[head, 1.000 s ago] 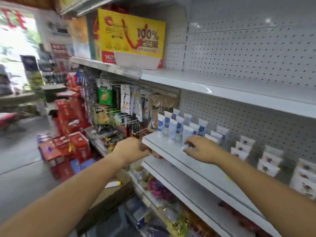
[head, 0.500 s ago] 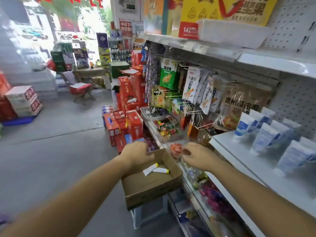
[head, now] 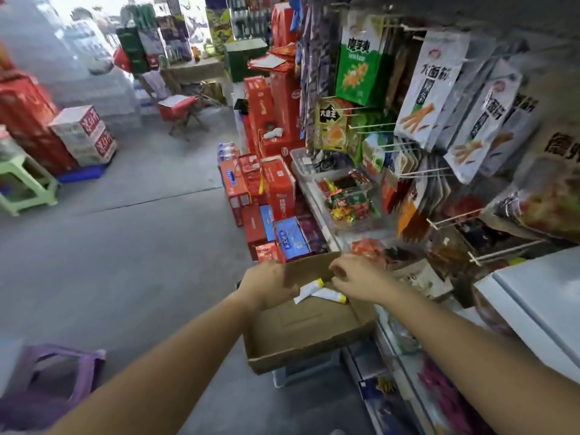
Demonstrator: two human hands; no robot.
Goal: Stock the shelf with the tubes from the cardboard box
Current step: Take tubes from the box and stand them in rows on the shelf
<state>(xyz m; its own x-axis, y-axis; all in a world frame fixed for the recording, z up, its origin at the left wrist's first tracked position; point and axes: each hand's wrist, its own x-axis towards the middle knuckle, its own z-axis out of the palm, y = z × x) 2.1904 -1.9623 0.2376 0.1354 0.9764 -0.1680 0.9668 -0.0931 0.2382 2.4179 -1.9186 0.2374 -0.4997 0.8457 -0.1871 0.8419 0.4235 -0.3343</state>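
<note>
The open cardboard box [head: 301,337] sits low in front of the shelving, raised on a pale crate. Two white tubes with yellow caps [head: 309,290] lie crossed on its bottom. My right hand [head: 357,279] is inside the box, its curled fingers pinching the capped end of the upper tube. At the box's left wall is my left hand [head: 266,284]; its fingers dip behind the cardboard and are hidden. A corner of the white shelf [head: 533,296] shows at the right edge.
Snack packets [head: 430,86] hang on pegs above the box. Red gift cartons [head: 266,186] are stacked on the floor just beyond it. A purple stool [head: 59,381] stands at lower left and a green stool [head: 25,186] at far left, with grey floor between.
My view swung left and down from the shelf of blue-and-white tubes to the box. Both hands left the shelf and went down into the box, the right one reaching the tubes.
</note>
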